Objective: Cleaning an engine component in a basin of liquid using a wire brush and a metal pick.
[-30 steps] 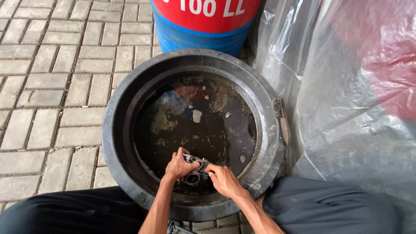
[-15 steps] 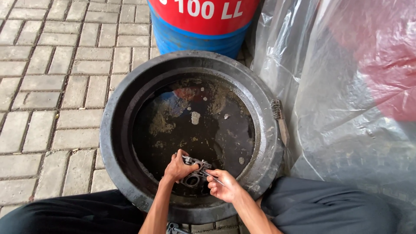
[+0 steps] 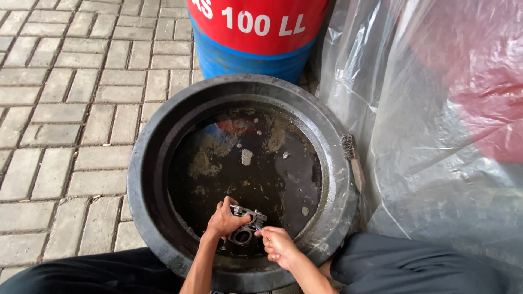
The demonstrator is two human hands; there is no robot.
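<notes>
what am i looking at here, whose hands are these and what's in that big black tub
The picture comes from a camera worn on a person's head, looking down at their own two hands. The left hand and right hand together hold a small grey metal part with round openings, low over the near side of a big round black basin. The basin holds dark, dirty liquid. A small brush lies on its right rim. Behind stands a red and blue drum, clear plastic sheeting hangs on the right, and the ground is brick paving.
</notes>
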